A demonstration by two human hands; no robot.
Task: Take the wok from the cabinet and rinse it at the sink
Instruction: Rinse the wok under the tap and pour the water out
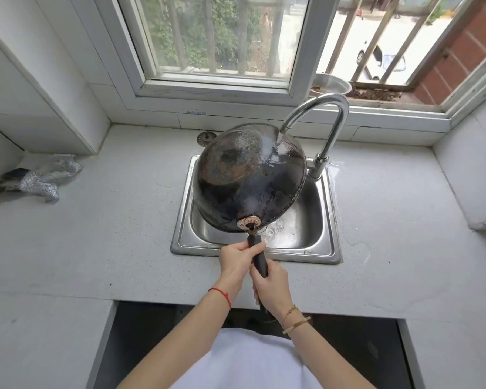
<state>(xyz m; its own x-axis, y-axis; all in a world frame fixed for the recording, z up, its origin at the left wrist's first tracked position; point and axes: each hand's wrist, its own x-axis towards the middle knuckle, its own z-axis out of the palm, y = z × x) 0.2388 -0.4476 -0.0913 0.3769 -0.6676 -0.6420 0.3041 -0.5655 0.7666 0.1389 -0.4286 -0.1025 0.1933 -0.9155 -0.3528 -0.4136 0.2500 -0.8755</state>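
We clamp both grips, left hand [237, 258] and right hand [271, 287], round the wok [247, 181] handle, underside up, so the faucet [324, 119] at 1 o'clock rinses it over the sink [312, 248].

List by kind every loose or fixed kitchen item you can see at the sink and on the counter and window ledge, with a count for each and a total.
Wok: 1
Faucet: 1
Sink: 1
Scrubbing cloth: 1
Metal bowl: 1
Total: 5
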